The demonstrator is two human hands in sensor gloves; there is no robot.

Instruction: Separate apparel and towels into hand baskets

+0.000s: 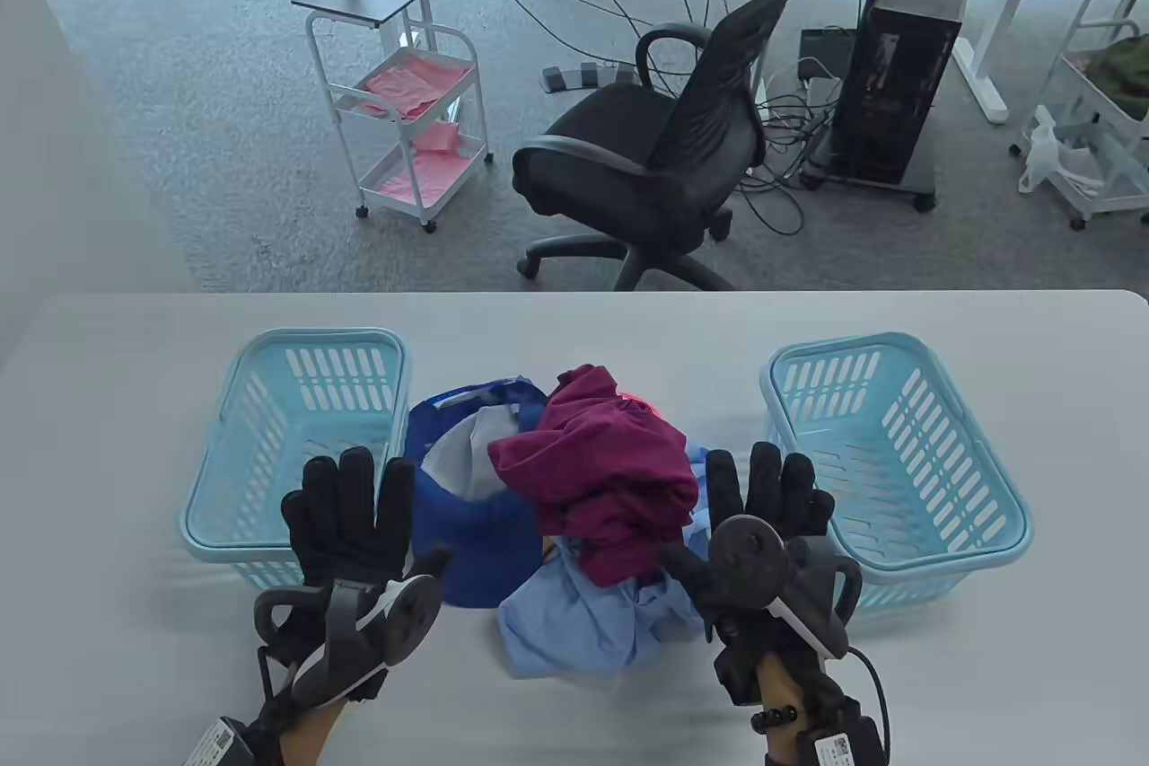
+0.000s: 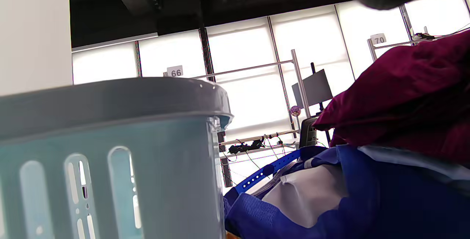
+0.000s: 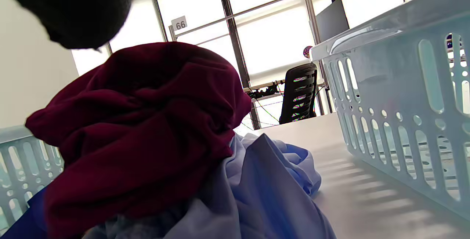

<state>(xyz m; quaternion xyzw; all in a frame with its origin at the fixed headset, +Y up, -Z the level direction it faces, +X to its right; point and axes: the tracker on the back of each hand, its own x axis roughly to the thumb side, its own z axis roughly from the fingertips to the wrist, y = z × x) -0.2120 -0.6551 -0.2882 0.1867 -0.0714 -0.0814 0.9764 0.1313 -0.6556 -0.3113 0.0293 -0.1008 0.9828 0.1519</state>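
A heap of clothes lies mid-table between two light blue baskets. A maroon garment (image 1: 601, 479) (image 3: 139, 140) (image 2: 407, 96) tops the heap, over a dark blue cap (image 1: 471, 523) (image 2: 330, 202) and a light blue shirt (image 1: 592, 622) (image 3: 264, 187). The left basket (image 1: 296, 452) (image 2: 110, 158) and right basket (image 1: 898, 461) (image 3: 404, 114) both look empty. My left hand (image 1: 355, 515) hovers with fingers spread straight, between the left basket and the cap. My right hand (image 1: 767, 501) is also spread flat, between the heap and the right basket. Neither holds anything.
Beyond the table's far edge stand a black office chair (image 1: 664, 146), a white trolley (image 1: 404, 110) with pink items, and a computer tower (image 1: 898, 74). Bare tabletop (image 1: 574, 326) runs behind the baskets and along the front.
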